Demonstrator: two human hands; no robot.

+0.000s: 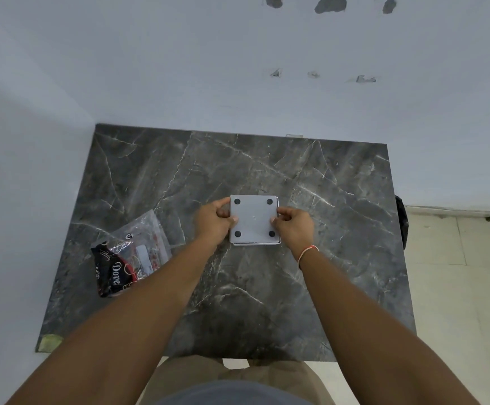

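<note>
White wall (pixel 179 68) — marble table (pixel 311 287).

Obstacles: grey box (pixel 254 219) filling the gap between left hand (pixel 213 220) and right hand (pixel 295 229); plastic bag (pixel 142 244) near, left of left hand. Passage: tabletop (pixel 340 258) right of right hand, and beyond both.

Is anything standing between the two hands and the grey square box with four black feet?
Nothing visible does. The left hand and the right hand grip the grey square box at opposite edges. The plastic bag lies apart, to the left.
</note>
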